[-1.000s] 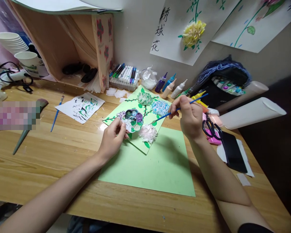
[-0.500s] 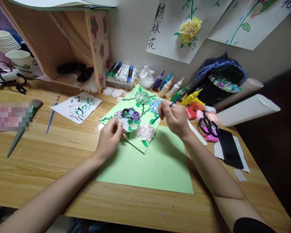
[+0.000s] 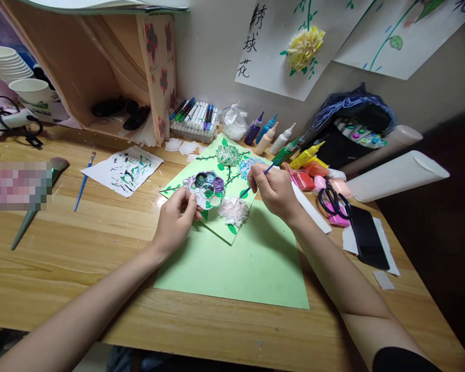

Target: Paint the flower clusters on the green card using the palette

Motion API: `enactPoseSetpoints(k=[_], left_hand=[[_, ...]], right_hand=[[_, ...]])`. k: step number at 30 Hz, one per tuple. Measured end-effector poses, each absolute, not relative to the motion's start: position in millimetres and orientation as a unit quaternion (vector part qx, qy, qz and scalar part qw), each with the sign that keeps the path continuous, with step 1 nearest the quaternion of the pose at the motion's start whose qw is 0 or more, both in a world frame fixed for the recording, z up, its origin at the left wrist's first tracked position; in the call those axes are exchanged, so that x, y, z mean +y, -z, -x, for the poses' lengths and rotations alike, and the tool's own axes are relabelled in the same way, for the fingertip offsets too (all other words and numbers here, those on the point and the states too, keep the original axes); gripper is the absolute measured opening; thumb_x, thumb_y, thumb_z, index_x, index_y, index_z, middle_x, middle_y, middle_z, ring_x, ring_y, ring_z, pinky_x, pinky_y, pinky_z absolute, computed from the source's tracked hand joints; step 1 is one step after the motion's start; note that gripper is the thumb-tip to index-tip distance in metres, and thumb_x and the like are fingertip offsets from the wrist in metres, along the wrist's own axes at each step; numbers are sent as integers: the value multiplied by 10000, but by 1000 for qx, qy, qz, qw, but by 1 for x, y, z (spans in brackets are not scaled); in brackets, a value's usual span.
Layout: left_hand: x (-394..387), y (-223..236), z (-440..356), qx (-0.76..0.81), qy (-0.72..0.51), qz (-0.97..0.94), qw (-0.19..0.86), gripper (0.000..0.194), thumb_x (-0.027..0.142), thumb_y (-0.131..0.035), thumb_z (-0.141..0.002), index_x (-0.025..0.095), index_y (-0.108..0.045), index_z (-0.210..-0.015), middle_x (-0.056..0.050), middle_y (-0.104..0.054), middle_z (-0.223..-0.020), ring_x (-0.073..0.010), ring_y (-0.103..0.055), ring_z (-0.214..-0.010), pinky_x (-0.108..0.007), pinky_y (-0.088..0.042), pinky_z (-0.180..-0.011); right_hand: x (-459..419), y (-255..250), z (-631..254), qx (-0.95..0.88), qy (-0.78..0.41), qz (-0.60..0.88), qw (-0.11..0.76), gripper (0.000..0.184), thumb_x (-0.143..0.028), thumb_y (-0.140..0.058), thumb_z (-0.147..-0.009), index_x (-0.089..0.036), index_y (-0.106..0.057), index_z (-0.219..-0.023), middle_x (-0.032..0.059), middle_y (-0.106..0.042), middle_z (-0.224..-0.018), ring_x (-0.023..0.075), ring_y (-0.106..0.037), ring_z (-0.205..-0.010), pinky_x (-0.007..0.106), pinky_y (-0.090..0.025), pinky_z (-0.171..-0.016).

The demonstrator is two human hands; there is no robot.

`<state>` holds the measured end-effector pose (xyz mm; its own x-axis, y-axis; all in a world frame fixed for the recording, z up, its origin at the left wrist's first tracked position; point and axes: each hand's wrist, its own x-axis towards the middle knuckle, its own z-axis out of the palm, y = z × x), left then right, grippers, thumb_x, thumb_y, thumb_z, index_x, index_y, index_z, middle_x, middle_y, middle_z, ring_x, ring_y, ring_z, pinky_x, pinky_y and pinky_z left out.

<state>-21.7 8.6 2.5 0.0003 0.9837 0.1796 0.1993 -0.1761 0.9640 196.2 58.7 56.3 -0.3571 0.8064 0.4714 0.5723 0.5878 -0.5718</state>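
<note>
My left hand [image 3: 180, 214] grips a white flower-shaped paint palette [image 3: 194, 199] by its near edge, thumb on top; its wells hold green, purple and dark paint. Between the fingers of my right hand [image 3: 271, 188] is a thin blue paintbrush [image 3: 247, 189], its tip at the upper edge of a pale pink fluffy flower [image 3: 233, 211]. That flower sits on a light green card [image 3: 213, 226] painted with branches and leaves. Farther up the card are a green-and-white flower [image 3: 228, 155] and a blue one [image 3: 250, 166]. The palette partly hides a purple flower at the left.
Paint bottles [image 3: 282, 154] stand along the wall beside a box of markers [image 3: 194, 119]. Scissors [image 3: 334, 200] and a phone [image 3: 368, 237] lie at the right. A paint-smeared paper [image 3: 126, 173] and another brush [image 3: 79, 191] are at the left. A green sheet [image 3: 232, 274] lies under the card.
My right hand has shifted slightly left and down with the paintbrush, whose tip is a little lower by the pink flower. The left hand and palette have barely moved.
</note>
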Motion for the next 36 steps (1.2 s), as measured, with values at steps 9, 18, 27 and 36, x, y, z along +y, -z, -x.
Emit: enactPoseSetpoints(k=[9, 18, 27, 36], left_hand=[[8, -2, 22, 508, -493, -589, 390, 238, 284, -499, -922, 215, -470, -696, 13, -581, -638, -127, -587, -569, -250, -464, -580], [8, -2, 21, 504, -492, -592, 393, 233, 258, -492, -921, 216, -462, -694, 19, -577, -631, -118, -582, -556, -246, -462, -572], [9, 0, 21, 499, -497, -569, 424, 236, 274, -490, -921, 214, -466, -693, 18, -587, -627, -119, -580, -546, -247, -463, -562], [10, 2, 21, 503, -494, -565, 429, 244, 307, -492, -917, 213, -459, -694, 19, -589, -625, -121, -578, -548, -248, -464, -559]], right_hand=[[53, -62, -199, -721, -182, 428, 514, 459, -446, -362, -968, -215, -509, -600, -3, -504, -541, 123, -481, -494, 293, -371, -512], [40, -60, -185, -710, -223, 382, 548, 448, -470, -358, -962, -219, -537, -636, 15, -554, -597, 133, -531, -535, 303, -414, -520], [42, -53, -185, -762, -251, 353, 481, 420, -380, -353, -982, -198, -561, -666, 7, -568, -605, 121, -541, -583, 286, -432, -587], [56, -67, -203, -673, -215, 426, 565, 462, -499, -398, -941, -204, -541, -616, 4, -544, -604, 104, -524, -499, 262, -401, -484]])
